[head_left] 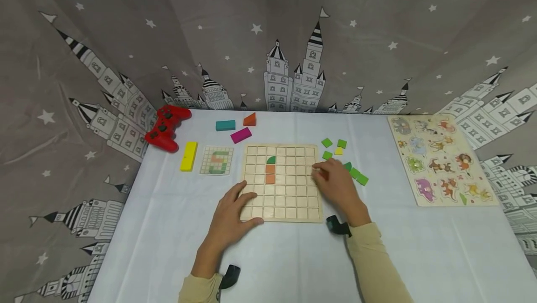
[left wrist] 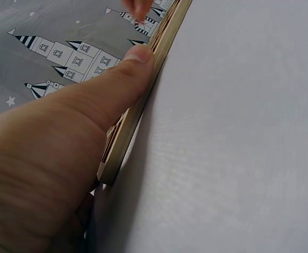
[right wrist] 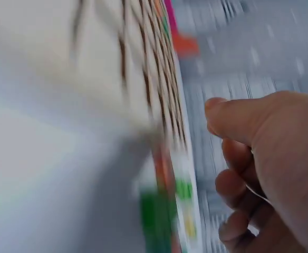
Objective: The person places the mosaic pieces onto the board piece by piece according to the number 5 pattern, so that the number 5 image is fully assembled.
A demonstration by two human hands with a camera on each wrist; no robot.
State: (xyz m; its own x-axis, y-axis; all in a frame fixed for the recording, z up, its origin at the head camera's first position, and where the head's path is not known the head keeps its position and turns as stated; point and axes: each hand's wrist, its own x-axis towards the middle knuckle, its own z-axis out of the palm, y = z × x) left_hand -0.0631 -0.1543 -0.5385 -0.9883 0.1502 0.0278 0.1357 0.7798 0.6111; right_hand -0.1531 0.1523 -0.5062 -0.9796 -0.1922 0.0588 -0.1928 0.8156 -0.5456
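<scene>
A pale wooden grid board [head_left: 293, 200] lies in the middle of the table. One column of it holds a green rounded piece [head_left: 271, 160] above two orange squares [head_left: 270, 174]. My left hand [head_left: 230, 214] rests at the board's near left corner with fingers spread; in the left wrist view its thumb [left wrist: 127, 74] lies on the edge. Over the right edge is my right hand [head_left: 335, 182], fingers loosely bent, nothing visible between thumb and fingertips in the right wrist view. Beside it lie green squares [head_left: 354, 173], partly covered green pieces [head_left: 347, 166] and a yellow piece [head_left: 338, 151].
A small pattern card [head_left: 216, 160] lies left of the board, near a yellow block [head_left: 189, 156] and a red game controller [head_left: 167, 128]. Teal [head_left: 225, 125], magenta [head_left: 241, 135] and orange [head_left: 250, 119] blocks sit behind. An animal puzzle board [head_left: 440, 161] is far right.
</scene>
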